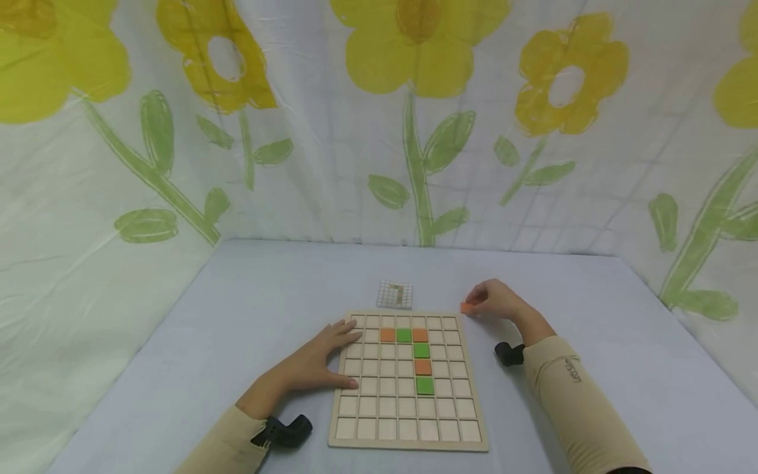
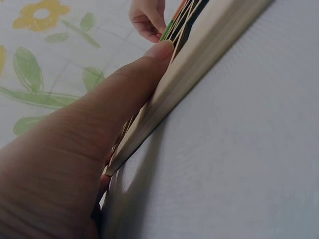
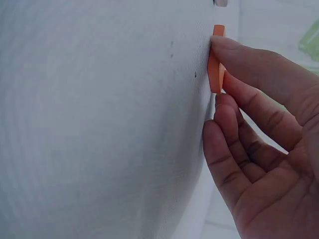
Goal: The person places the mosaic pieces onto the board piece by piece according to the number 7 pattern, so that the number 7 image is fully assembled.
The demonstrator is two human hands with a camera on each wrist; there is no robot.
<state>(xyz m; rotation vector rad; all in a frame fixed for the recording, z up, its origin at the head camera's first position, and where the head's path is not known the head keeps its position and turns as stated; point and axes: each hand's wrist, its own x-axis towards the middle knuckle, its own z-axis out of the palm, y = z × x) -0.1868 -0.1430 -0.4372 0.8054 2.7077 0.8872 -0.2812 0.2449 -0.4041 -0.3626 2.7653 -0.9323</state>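
A wooden grid board (image 1: 379, 408) lies on the table, with several orange and green square tiles set in its cells. They form a short row near the top and a column running down from its right end. My left hand (image 1: 316, 359) rests on the board's left edge, fingers spread; in the left wrist view its thumb (image 2: 134, 74) lies over the rim. Beyond the board's upper right corner, my right hand (image 1: 497, 301) pinches an orange tile (image 3: 216, 67) between thumb and fingers, close over the table. The other fingers of that hand are bent.
Behind the board lies a small card (image 1: 387, 294) printed with a grid and a darker pattern. Dark wrist mounts (image 1: 290, 431) sit on both wrists. A white curtain (image 1: 331, 164) painted with yellow flowers hangs behind the pale table (image 1: 266, 283).
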